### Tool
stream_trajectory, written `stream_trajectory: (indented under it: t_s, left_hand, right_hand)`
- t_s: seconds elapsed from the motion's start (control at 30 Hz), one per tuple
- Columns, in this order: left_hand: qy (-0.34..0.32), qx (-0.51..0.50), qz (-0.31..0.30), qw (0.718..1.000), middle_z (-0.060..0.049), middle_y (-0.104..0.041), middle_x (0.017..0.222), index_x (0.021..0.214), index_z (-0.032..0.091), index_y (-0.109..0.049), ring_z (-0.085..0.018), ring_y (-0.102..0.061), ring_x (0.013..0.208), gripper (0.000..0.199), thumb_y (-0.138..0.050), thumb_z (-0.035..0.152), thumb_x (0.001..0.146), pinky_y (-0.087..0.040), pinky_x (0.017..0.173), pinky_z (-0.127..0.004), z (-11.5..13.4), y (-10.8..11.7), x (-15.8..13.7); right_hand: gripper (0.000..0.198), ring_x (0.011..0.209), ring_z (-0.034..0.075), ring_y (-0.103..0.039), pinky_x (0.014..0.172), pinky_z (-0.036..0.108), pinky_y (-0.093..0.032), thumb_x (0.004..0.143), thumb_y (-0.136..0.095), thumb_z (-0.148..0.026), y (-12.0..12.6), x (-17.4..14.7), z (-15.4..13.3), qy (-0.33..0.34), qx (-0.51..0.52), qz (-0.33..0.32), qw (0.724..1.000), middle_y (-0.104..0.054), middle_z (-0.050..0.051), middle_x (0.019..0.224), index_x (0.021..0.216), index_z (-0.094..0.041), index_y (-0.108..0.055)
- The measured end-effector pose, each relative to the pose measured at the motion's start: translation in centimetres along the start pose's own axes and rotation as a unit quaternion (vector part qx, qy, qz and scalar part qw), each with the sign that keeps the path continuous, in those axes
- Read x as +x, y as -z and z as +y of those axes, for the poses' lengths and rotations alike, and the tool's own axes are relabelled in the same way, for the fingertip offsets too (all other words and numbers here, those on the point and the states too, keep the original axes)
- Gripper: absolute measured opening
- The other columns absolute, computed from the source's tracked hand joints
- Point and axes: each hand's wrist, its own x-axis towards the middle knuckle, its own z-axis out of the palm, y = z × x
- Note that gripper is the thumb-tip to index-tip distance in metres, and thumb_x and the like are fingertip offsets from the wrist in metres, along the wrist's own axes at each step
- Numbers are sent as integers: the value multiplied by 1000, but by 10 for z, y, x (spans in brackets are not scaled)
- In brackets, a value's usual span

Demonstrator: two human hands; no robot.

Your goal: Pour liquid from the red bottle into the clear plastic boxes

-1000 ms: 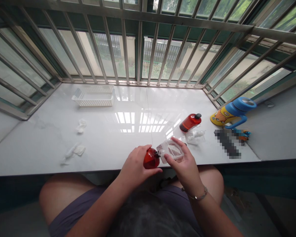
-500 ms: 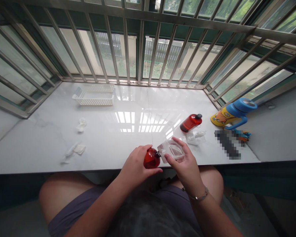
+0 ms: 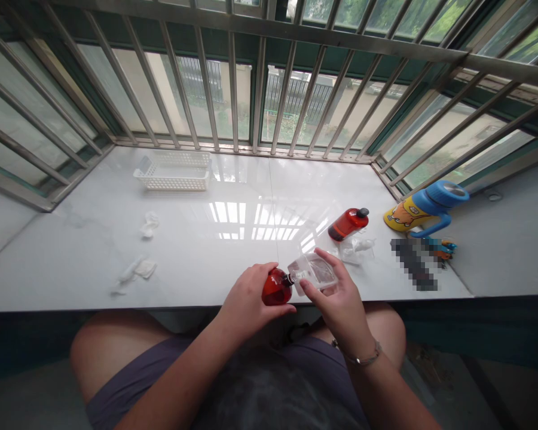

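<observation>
My left hand is wrapped round a red bottle, which is tipped sideways with its dark neck toward the right. In my right hand is a clear bottle, also tilted, gripped between thumb and fingers. The two necks meet, mouth to mouth, over the front edge of the white counter. Whether liquid passes between them I cannot make out. Behind my right hand stands another red bottle with a black cap.
Crumpled clear plastic lies beside the capped bottle. Farther right are a blue and yellow flask and a blurred dark item. A white basket sits at the back left, and crumpled tissues lie on the left. Metal bars line the window.
Both hands keep their hold, with the bottles mouth to mouth. The view shifts very slightly; nothing else visibly moves.
</observation>
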Motion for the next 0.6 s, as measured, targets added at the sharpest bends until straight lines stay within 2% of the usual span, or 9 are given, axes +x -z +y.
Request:
stream_trajectory:
  t_s: [0.6]
  left_hand:
    - [-3, -1, 8, 1000, -10, -70, 135, 146, 30, -56, -34, -68, 125, 88, -97, 56, 72, -56, 110, -53, -5, -1, -1]
  right_hand:
    - [70, 128, 34, -67, 107, 55, -61, 83, -86, -48, 1, 1, -3, 10, -23, 2, 1000, -71, 11, 132, 147, -29, -64]
